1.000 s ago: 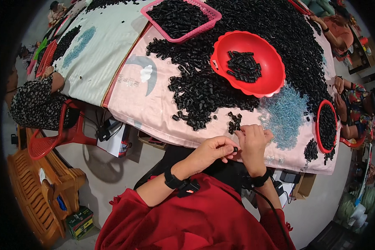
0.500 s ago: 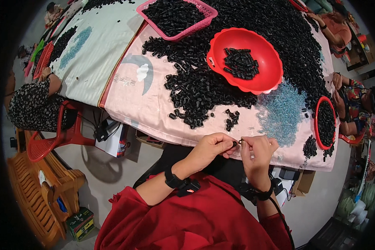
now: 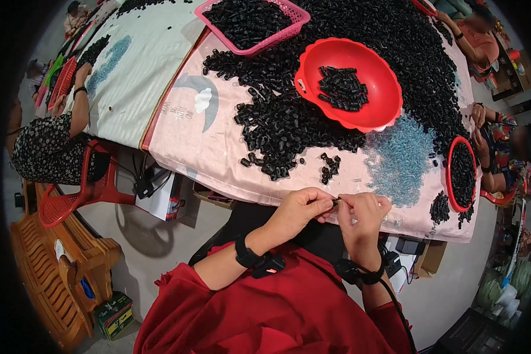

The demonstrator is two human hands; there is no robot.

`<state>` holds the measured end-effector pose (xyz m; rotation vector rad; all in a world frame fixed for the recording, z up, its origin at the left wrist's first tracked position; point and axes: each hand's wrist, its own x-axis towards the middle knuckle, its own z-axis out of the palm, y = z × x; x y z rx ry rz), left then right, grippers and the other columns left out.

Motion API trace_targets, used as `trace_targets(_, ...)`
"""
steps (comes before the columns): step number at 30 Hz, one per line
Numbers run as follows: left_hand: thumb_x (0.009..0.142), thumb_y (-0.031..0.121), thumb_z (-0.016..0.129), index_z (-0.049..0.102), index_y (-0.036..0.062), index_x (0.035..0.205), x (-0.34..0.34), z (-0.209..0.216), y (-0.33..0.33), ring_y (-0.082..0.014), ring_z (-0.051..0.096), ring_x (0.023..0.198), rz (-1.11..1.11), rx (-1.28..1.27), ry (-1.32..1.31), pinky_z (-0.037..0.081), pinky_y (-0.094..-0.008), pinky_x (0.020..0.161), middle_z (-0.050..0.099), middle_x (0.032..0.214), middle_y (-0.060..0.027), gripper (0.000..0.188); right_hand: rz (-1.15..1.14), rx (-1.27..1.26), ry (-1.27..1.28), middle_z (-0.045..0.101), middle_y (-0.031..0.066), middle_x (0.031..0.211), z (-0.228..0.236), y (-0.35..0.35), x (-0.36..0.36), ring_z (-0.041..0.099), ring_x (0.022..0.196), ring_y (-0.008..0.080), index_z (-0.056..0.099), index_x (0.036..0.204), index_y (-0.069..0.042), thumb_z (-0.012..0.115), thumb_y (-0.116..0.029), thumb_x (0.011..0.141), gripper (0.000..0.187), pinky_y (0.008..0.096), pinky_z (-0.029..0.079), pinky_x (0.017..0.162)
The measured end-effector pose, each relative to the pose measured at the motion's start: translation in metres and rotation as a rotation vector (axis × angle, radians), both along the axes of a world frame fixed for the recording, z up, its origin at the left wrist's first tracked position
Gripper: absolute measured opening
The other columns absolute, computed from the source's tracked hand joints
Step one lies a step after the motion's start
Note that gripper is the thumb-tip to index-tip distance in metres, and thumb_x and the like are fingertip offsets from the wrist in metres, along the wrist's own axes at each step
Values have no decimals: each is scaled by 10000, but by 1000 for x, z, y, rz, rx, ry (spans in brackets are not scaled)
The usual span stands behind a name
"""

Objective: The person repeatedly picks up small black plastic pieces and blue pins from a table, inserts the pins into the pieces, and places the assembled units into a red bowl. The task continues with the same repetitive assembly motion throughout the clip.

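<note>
My left hand pinches a small black plastic part between thumb and fingers, just off the table's near edge. Against that part my right hand closes thumb and forefinger; whatever tiny piece they hold is hidden. A little beyond, on the pink cloth, lies a small cluster of black parts. Behind it spreads a large heap of similar parts. To the right of the heap is a patch of tiny clear-blue pieces. A red scalloped bowl rests on the heap, with finished-looking black pieces inside.
A pink basket full of black parts stands at the back. A red oval basket holds more at the right edge. People sit around, one in a patterned top at left near a red chair. A wooden bench stands lower left.
My right fingertips have moved slightly left, closing onto the black part in my left hand. The person at left has raised a hand toward the black parts on the white cloth.
</note>
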<state>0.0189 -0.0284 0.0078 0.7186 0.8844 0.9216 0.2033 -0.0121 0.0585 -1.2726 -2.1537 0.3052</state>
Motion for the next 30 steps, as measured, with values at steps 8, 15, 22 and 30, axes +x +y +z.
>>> trace_targets(8,1095,238,660,712,-35,1198,2,6,-2,-117,676,917,18,-31,-58,563,-279,854,739,1036,-60,296,16,-125,7,667,61,928,2,-5,5,649,885,247,726,1120,-57,798,-64,872,259,413,357,941)
trace_targets(15,1080,250,685,750,-9,1169,7,10,-4,-102,703,940,68,-134,-144,575,-275,862,765,1075,-54,281,16,-1,-219,652,62,1003,18,-10,-4,626,978,255,679,1211,-26,834,-142,828,429,467,328,987)
trace_targets(22,1062,241,710,753,-6,1144,7,11,-2,-95,694,929,10,-161,-115,571,-273,864,763,1049,-45,264,61,54,-320,655,52,981,20,-12,-4,621,950,242,683,1184,-35,814,-170,813,416,481,332,991)
trace_targets(30,1060,193,693,752,5,1135,4,10,0,-111,699,927,-25,-131,-104,568,-276,869,756,1016,-45,211,9,71,-282,631,38,925,18,-15,-4,614,881,217,689,1086,-64,809,-206,803,338,475,335,987)
